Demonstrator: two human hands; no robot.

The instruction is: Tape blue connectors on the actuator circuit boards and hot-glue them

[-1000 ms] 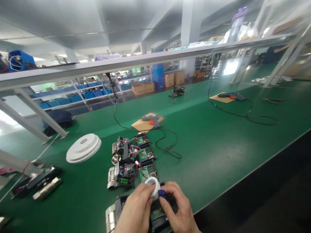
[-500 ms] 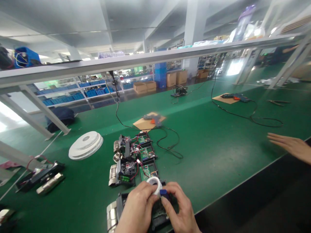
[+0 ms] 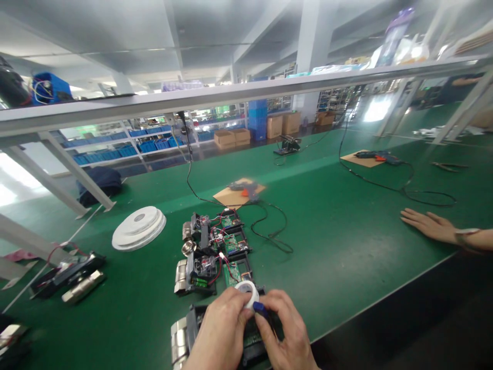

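Note:
Over the nearest assembly my two hands are close together. My left hand (image 3: 225, 324) is closed on a white ring (image 3: 250, 290) that looks like a small roll of tape. In the pinched fingers of my right hand (image 3: 287, 329) is a small dark blue piece (image 3: 260, 308), close against the ring; its kind I cannot make out. Below them lies a black housing with a metal fitting (image 3: 179, 339), partly hidden by my hands. Beyond it stand several similar housings (image 3: 208, 241) with green circuit boards, red and black wires and metal fittings, in a row.
Left lie a stack of white discs (image 3: 139, 228) and another housing (image 3: 65, 277). Glue guns (image 3: 250, 190) rest on cardboard, with black cables across the green table (image 3: 327, 246). A co-worker's hand (image 3: 429, 225) lies flat at right. A shelf beam (image 3: 215, 95) spans above.
The co-worker's hand has moved left and now lies on the table, its wrist in view. The blue piece has tilted slightly in my right fingers. My left hand keeps its hold on the ring.

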